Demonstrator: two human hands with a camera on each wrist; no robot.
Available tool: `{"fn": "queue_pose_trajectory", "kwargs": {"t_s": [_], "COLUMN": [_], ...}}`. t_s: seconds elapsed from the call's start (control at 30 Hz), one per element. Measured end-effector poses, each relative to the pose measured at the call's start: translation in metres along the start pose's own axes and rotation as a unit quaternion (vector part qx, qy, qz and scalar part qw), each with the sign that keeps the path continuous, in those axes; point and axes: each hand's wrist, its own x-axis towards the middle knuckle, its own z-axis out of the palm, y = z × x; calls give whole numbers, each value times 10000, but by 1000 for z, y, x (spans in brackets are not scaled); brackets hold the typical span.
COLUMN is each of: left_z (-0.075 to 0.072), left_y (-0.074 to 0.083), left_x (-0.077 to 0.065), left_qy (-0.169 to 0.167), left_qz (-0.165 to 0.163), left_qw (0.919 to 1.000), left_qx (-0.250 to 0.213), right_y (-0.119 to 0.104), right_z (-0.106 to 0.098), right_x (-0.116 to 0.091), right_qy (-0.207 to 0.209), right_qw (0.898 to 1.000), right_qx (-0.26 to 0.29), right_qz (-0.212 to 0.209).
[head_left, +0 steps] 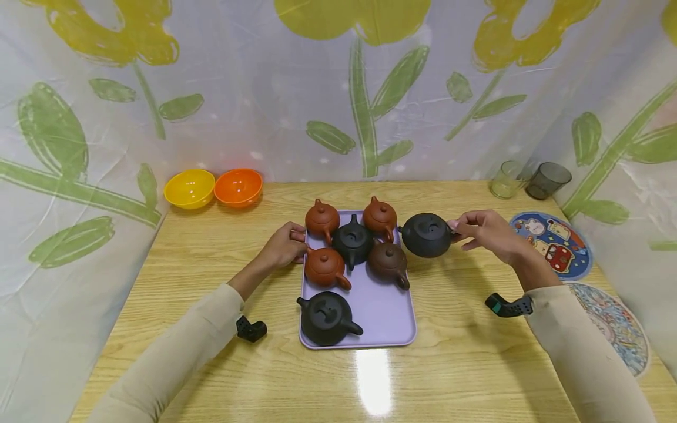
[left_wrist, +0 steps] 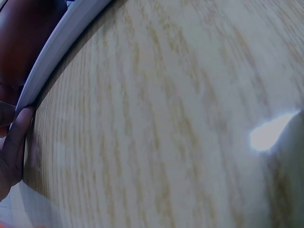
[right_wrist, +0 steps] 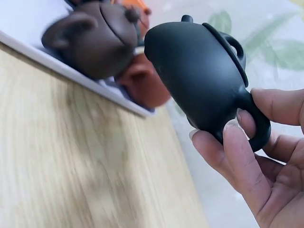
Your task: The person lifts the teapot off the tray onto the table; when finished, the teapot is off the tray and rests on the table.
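Observation:
My right hand (head_left: 491,236) holds a black teapot (head_left: 425,238) by its handle, lifted above the table just right of the lilac tray (head_left: 383,317). Thumb and fingers close round the handle in the right wrist view, and the black teapot (right_wrist: 202,71) is tilted there. On the tray's left rim, my left hand (head_left: 284,245) pinches the edge, and the left wrist view shows its fingers (left_wrist: 21,126) at that rim. Three reddish-brown teapots, one of them front left (head_left: 324,267), share the tray with a dark brown teapot (head_left: 388,262) and two black teapots, the nearer one (head_left: 324,317) at the front left.
A yellow bowl (head_left: 190,191) and an orange bowl (head_left: 238,189) stand at the back left. Two glasses, one clear (head_left: 506,181) and one dark grey (head_left: 548,181), are at the back right. Round patterned mats, including a blue one (head_left: 573,258), lie along the right side.

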Motion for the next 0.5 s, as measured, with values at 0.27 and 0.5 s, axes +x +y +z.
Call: {"fn": "queue_pose_trajectory", "kwargs": {"t_s": [0.27,0.5], "left_z": [0,2], "left_y": [-3,-2], "left_x": [-1,2], "left_qy": [26,64], "left_qz": [-13,-29], "left_qw": [10000,10000], "left_qx": [0,-60], "right_y": [14,20], "right_z": [-13,-16], "right_x": [28,42], "right_qy": [-2,-36], "right_qw": [9999,9996], "right_qx": [56,171], "right_qz": [136,239]}}
